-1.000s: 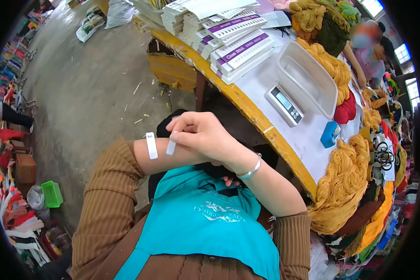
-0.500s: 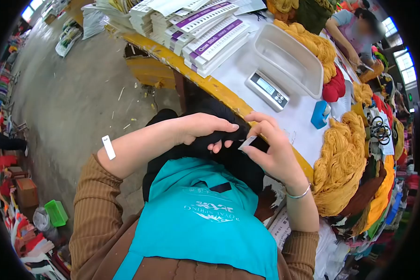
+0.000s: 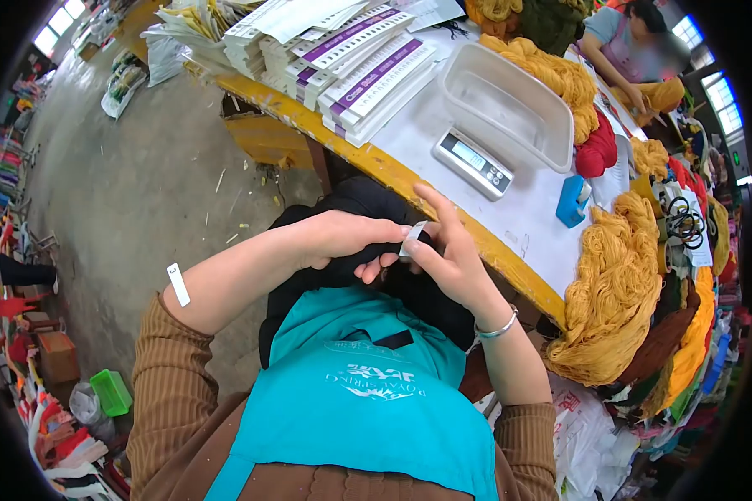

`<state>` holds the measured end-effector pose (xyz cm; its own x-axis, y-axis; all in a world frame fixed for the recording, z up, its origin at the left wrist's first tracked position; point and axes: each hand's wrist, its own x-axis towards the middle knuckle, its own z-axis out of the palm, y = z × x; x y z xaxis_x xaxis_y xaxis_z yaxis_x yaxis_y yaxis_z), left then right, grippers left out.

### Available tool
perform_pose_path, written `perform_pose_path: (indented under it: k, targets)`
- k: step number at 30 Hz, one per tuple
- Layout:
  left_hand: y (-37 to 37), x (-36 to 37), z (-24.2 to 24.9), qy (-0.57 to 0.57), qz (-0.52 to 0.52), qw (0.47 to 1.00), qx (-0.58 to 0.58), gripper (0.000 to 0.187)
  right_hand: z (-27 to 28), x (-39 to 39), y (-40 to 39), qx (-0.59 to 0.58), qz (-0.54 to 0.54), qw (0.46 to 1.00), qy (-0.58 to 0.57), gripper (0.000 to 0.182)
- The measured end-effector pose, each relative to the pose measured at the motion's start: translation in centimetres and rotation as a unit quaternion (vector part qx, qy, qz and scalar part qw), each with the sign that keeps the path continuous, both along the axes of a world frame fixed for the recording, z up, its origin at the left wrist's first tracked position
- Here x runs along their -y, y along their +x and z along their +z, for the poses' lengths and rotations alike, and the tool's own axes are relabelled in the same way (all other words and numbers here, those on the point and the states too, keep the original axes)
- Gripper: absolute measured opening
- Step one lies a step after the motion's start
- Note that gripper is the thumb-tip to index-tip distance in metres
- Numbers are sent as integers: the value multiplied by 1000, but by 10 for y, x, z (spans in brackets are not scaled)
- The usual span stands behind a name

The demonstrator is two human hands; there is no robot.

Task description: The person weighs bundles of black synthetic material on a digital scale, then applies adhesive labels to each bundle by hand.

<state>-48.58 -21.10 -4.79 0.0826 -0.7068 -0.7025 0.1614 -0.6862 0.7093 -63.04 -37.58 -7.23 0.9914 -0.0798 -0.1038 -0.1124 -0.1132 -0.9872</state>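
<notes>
Over my lap, my right hand (image 3: pixel 453 260) pinches a small white paper label (image 3: pixel 412 240) between thumb and fingers, its index finger stretched out. My left hand (image 3: pixel 348 236) meets it there, its thumb tip at the edge of the label. The left fingers are curled under, and whatever they hold is hidden. Another white sticker (image 3: pixel 178 285), marked 3, is stuck on my left forearm. Black cloth (image 3: pixel 351 200) lies behind and below both hands.
Along the yellow-edged table (image 3: pixel 309 125) stand stacks of printed cards (image 3: pixel 376 79), a clear plastic tub (image 3: pixel 510 108), a digital scale (image 3: pixel 474 163) and a blue tape dispenser (image 3: pixel 572 202). Mustard yarn (image 3: pixel 614 284) and scissors (image 3: pixel 685 221) lie right. Another person (image 3: pixel 627 50) sits across.
My right hand has moved left with the label, which now reaches my left thumb. The gap between the hands has closed. Across the table, the other person's head and arms have shifted.
</notes>
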Motion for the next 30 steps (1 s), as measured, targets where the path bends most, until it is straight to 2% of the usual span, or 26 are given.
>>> perform_pose_path:
  k: [2, 4, 5, 7, 8, 9, 10, 12, 14, 15, 16, 17, 18, 19, 21, 22, 23, 24, 25, 26, 27, 28, 29, 30]
  targets:
    - [0, -1, -15, 4, -8, 1000, 10, 52, -6, -6, 2, -8, -9, 1000, 9, 63]
    - [-6, -1, -20, -79, 82, 993, 10, 38, -12, -11, 4, 60, -41, 994, 78, 60]
    - [-12, -1, -12, -161, 139, 977, 27, 27, -12, -11, 3, 60, -43, 994, 79, 60]
    - [-20, -2, -3, -286, 182, 938, 74, 18, -12, -11, 1, -18, -80, 978, 190, 55]
    - [-22, -1, -6, -313, 195, 924, 106, 18, -9, -12, 1, -17, -82, 978, 190, 55]
    - [-19, -2, -15, -359, 151, 893, 227, 22, -5, -15, 1, -25, -97, 950, 295, 52]
    - [-20, -3, -15, -373, 139, 880, 257, 25, -2, -18, 1, -33, -112, 911, 396, 50]
    - [-20, -2, -17, -388, 126, 867, 287, 28, 4, -21, 3, -39, -115, 900, 419, 46]
    - [-17, 3, -17, -486, 64, 729, 478, 22, 15, -27, 4, -77, -177, 874, 445, 46]
    - [-23, -2, -13, -409, 90, 810, 411, 19, 18, -28, 3, -76, -179, 874, 445, 46]
    - [-22, -1, -17, -409, 90, 810, 411, 19, 20, -29, 1, -68, -179, 863, 467, 46]
    - [-20, 2, -23, -442, 96, 760, 467, 17, 21, -29, 1, -60, -177, 852, 489, 46]
    - [-18, 1, -24, -457, 99, 733, 494, 17, 23, -28, 0, -60, -177, 852, 489, 46]
    - [-17, 0, -23, -471, 103, 705, 521, 16, 23, -25, 0, -48, -150, 876, 455, 46]
    - [-16, -6, 1, -378, 45, 837, 393, 11, 24, -17, -1, -31, -101, 905, 411, 44]
    - [-15, -9, 3, -337, 41, 880, 332, 11, 22, -11, -1, -34, -100, 906, 411, 44]
    - [-12, -10, 6, -294, 38, 917, 268, 13, 19, -6, -1, -35, -49, 919, 390, 43]
    - [-8, -12, 13, -279, 26, 933, 224, 22, 18, -1, -1, -38, 3, 929, 369, 41]
    - [-9, -13, 18, -258, 68, 953, 142, 24, 19, 4, 0, -34, 11, 922, 384, 36]
    - [-10, -13, 21, -236, 109, 964, 60, 26, 11, 7, 0, 6, 41, 944, 327, 35]
    - [-5, -13, 6, -171, 106, 980, -14, 25, 12, 9, 1, 35, 68, 960, 269, 32]
    - [-4, -12, 8, -172, 109, 979, -13, 25, 12, 10, 2, 67, 90, 971, 212, 29]
    - [-4, -11, 12, -150, 126, 977, -79, 25, 15, 12, 2, 66, 93, 971, 211, 29]
    - [-4, -10, 14, -128, 140, 971, -145, 25, 17, 13, 2, 83, 109, 984, 115, 27]
